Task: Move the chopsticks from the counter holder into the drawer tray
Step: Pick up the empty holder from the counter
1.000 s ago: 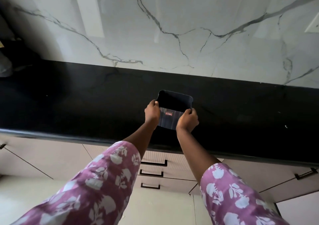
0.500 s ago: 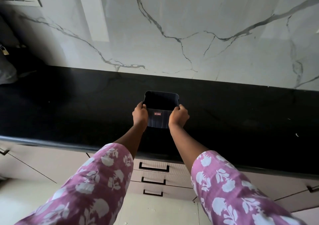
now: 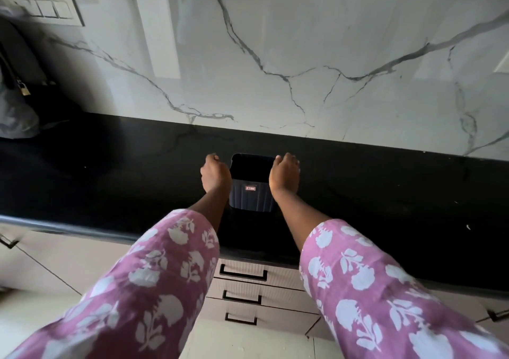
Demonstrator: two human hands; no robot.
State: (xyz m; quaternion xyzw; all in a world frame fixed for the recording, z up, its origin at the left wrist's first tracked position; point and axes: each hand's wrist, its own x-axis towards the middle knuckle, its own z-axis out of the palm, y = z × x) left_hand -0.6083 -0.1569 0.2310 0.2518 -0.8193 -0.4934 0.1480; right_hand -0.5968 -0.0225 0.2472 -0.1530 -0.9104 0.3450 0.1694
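Fingers of the left hand point(image 3: 216, 174) are curling just left of the dark ribbed plastic holder point(image 3: 252, 193); whether they are gripping it cannot be told. Fingers of the right hand point(image 3: 285, 174) are lying relaxed along its right wall. The holder is standing between them on the glossy black stone counter point(image 3: 110, 179).

One small red label point(image 3: 250, 188) on the front face of the dark holder point(image 3: 252, 201), right between the left hand point(image 3: 215, 173) and the right hand point(image 3: 284, 173). It carries pale lettering, too small and blurred to read.
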